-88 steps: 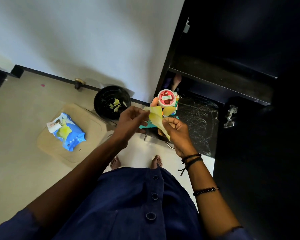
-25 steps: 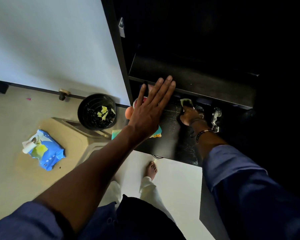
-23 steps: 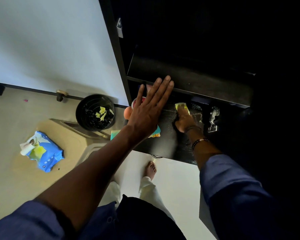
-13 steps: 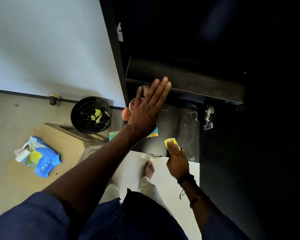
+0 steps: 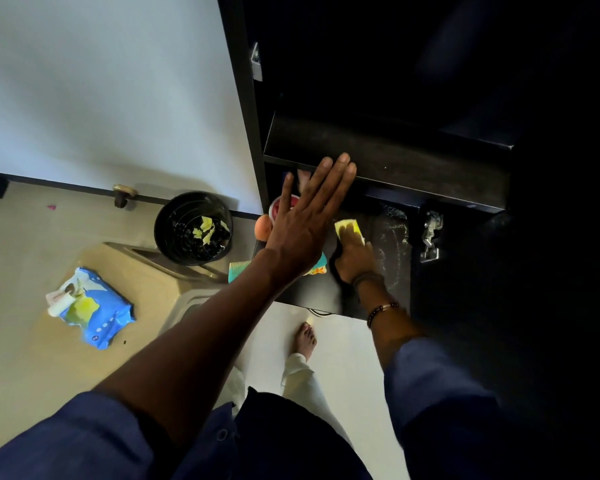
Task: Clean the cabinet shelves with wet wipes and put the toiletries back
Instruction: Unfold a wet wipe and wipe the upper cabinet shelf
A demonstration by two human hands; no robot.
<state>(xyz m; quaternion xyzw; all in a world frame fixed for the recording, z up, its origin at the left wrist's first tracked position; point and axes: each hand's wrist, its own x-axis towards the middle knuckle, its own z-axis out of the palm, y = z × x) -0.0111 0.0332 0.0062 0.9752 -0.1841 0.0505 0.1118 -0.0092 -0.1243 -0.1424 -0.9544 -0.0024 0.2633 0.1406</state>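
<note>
My left hand [image 5: 305, 230] is spread wide, fingers [image 5: 329, 181] straight, tips resting on the front edge of the matte black upper shelf [image 5: 395, 164]. My right hand [image 5: 355, 259] is lower down, laid flat on a folded yellow wet wipe [image 5: 349, 228] and pressing it onto the glossy black bottom shelf [image 5: 392, 258], which has whitish streaks. A round red-lidded jar [image 5: 278, 207] sits at that shelf's left end, half hidden behind my left hand. The soft blue wipes pack [image 5: 97, 317] lies on the beige floor [image 5: 32, 271] near a round black bin [image 5: 193, 228].

A black bin [image 5: 193, 228] stands near what looks like a doorstop [image 5: 123, 195].
</note>
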